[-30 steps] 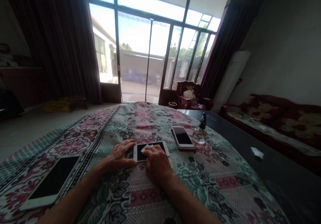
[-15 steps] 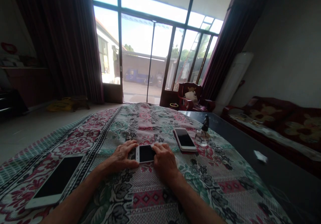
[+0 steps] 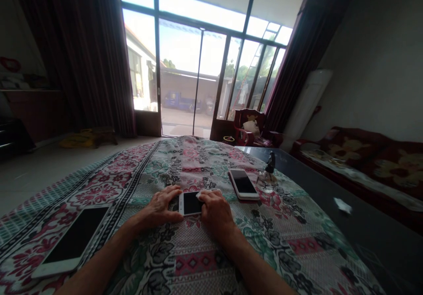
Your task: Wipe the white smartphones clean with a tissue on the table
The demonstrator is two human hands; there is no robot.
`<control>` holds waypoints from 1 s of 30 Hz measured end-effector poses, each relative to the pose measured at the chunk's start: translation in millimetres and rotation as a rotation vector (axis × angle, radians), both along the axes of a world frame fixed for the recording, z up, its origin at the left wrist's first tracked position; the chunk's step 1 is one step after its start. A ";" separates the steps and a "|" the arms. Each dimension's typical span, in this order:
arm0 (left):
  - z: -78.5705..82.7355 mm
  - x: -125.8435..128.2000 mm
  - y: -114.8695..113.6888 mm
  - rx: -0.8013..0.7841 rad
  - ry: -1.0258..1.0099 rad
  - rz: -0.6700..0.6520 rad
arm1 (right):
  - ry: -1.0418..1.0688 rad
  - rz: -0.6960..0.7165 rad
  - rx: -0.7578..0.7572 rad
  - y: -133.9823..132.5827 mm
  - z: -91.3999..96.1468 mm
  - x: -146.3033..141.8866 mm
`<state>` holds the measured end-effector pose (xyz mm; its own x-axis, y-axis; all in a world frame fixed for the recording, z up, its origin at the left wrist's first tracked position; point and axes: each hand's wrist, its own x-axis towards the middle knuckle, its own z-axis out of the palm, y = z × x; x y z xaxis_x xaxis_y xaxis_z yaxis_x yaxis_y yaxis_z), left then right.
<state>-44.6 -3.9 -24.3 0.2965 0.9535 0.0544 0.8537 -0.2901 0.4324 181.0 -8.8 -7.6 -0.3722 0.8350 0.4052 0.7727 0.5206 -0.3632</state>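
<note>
A white phone [image 3: 190,203] lies screen-up on a floral cloth [image 3: 165,251] in front of me. My left hand [image 3: 161,207] rests at its left end, fingers curled around the edge, steadying it. My right hand [image 3: 214,211] covers the phone's right half, fingers pressed together on a small white wipe [image 3: 199,194] against the screen. A second white phone [image 3: 243,183] lies to the right, beside a small clear spray bottle [image 3: 267,176] with a dark top. A larger white tablet-like device [image 3: 71,240] lies at the near left.
The cloth covers a dark glossy table [image 3: 346,237] whose right side is bare apart from a scrap of white paper [image 3: 342,205]. A patterned sofa [image 3: 370,162] runs along the right wall. A red wooden chair [image 3: 251,127] stands by the tall glass doors [image 3: 198,65].
My right hand slid to the right along the phone's screen with the wipe, then came back a little to the left. The left hand stayed at the phone's left end.
</note>
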 end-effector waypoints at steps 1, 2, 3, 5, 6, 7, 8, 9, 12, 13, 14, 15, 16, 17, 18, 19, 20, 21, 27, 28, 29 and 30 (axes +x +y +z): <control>0.9 0.2 -0.4 -0.004 -0.001 0.004 | -0.001 -0.039 0.004 2.1 -0.4 2.7; 1.7 0.5 -0.5 -0.012 -0.001 0.007 | -0.004 -0.073 0.009 3.9 -1.0 4.9; 2.6 0.8 -0.6 -0.021 0.001 0.010 | -0.011 -0.098 0.014 5.5 -1.7 6.6; 4.6 1.8 -0.6 -0.037 0.001 0.009 | -0.033 -0.117 0.024 7.8 -3.5 8.2; 5.8 2.4 -0.7 -0.041 0.000 0.009 | -0.045 -0.111 0.027 8.6 -4.2 8.0; 7.0 3.0 -0.8 -0.044 -0.002 0.010 | -0.057 -0.100 0.027 8.9 -4.8 7.2; 8.1 3.6 -1.1 -0.046 -0.005 0.013 | -0.067 -0.084 0.023 8.6 -5.1 5.8; 9.0 4.1 -1.4 -0.049 -0.007 0.017 | -0.076 -0.065 0.016 7.6 -5.1 3.9; 8.4 4.6 -1.1 -0.044 -0.005 0.021 | -0.091 0.020 -0.008 -0.9 -3.6 -5.3; 6.9 4.3 -0.4 -0.034 -0.005 0.020 | -0.096 0.064 -0.013 -5.5 -2.8 -9.3; 4.9 3.9 0.5 -0.021 -0.005 0.018 | -0.099 0.115 -0.014 -10.5 -2.0 -13.4; 2.4 3.4 1.7 -0.009 -0.006 0.015 | -0.098 0.165 -0.011 -15.4 -1.3 -17.2; -0.1 2.8 3.0 0.003 -0.007 0.012 | -0.094 0.209 -0.006 -19.7 -0.8 -20.5; -2.4 2.3 4.1 0.011 -0.006 0.010 | -0.088 0.241 -0.002 -22.8 -0.4 -22.9; -4.3 1.9 5.1 0.017 -0.006 0.012 | -0.080 0.256 0.000 -24.2 -0.2 -23.9; -5.4 1.6 5.6 0.020 -0.005 0.015 | -0.073 0.252 0.000 -23.9 -0.1 -23.4; -5.6 1.4 5.8 0.023 -0.004 0.019 | -0.068 0.229 -0.004 -21.8 -0.2 -21.2; -4.9 1.5 5.4 0.022 -0.003 0.022 | -0.066 0.188 -0.010 -18.2 -0.3 -17.3; 9.1 6.2 -1.9 -0.026 0.017 0.030 | -0.075 -0.181 -0.022 8.5 1.3 16.2; 10.8 7.3 -2.9 -0.018 0.014 0.034 | -0.082 -0.213 -0.023 10.1 1.8 18.8; 12.0 8.3 -3.6 -0.007 0.009 0.037 | -0.093 -0.234 -0.023 10.5 2.1 19.7; 12.6 9.2 -4.0 0.004 0.004 0.041 | -0.105 -0.244 -0.023 10.0 2.1 19.0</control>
<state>-35.4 -8.0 -11.7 0.2570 0.9647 0.0573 0.8668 -0.2563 0.4277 199.9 1.2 -5.5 -0.1979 0.9138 0.3548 0.9083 0.3070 -0.2841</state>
